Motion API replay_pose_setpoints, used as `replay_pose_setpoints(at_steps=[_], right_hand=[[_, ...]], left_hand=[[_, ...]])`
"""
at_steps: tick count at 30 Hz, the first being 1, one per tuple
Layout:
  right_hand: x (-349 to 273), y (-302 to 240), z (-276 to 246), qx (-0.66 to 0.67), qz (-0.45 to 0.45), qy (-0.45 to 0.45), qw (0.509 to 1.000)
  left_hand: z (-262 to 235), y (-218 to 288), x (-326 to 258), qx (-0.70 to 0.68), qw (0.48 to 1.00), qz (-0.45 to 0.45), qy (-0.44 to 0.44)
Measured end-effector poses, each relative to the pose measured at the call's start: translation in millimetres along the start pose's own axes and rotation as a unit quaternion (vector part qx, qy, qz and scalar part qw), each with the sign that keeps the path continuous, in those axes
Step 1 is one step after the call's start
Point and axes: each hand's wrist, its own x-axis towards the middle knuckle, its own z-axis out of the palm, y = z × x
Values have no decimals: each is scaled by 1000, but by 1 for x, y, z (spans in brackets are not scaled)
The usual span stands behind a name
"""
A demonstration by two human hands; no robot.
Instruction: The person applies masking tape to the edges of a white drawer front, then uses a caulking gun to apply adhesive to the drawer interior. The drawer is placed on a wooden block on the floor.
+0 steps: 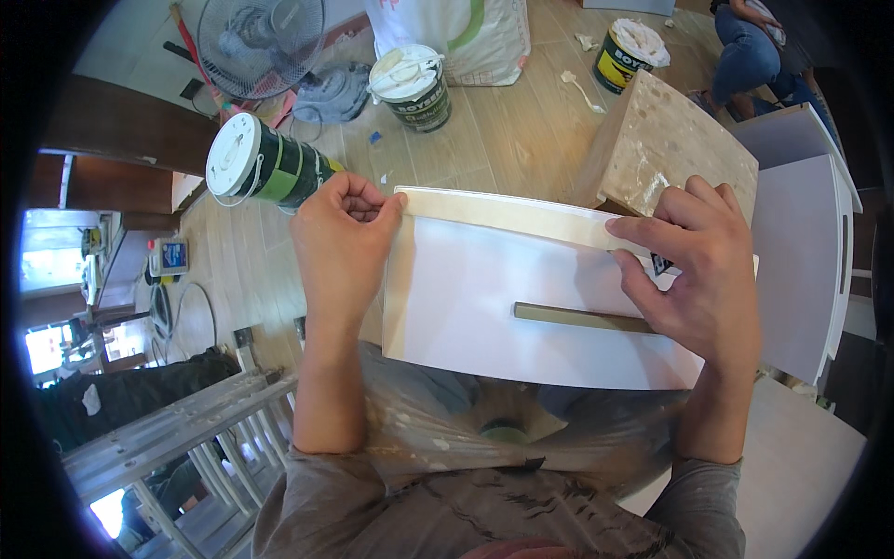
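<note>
A white panel (466, 298) lies across my lap, with a long, narrow olive-brown bar handle (582, 318) on its face. Cream masking tape (503, 212) runs along its far edge, and another strip covers the left edge. At the far left corner my left hand (343, 224) pinches the tape's end between thumb and curled fingers. On the right side, my right hand (694, 256) has its index fingertip on the far strip and its thumb bent below. A small black printed piece shows between those fingers; the palm hides the rest of it.
Paint pails (270, 168) stand on the wood-look floor ahead, beside a fan (261, 42) and a white sack (452, 37). A stained box (680, 140) is just beyond the panel. White boards (801, 252) stand right; a metal ladder (214, 419) lies left. Another person (750, 51) is far right.
</note>
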Motion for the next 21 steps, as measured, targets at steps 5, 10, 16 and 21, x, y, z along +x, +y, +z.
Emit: replay_pose_setpoints(at_steps=[5, 10, 16, 21], right_hand=[[4, -1, 3, 0, -3, -3, 1000], [6, -2, 5, 2, 0, -16, 1000], [10, -6, 11, 1, 6, -30, 1000], [14, -9, 14, -14, 23, -35, 999]], left_hand=[[2, 0, -1, 2, 1000, 4, 12], [2, 3, -1, 11, 1000, 3, 15], [3, 0, 0, 2, 1000, -2, 16], [3, 3, 0, 8, 1000, -2, 13]])
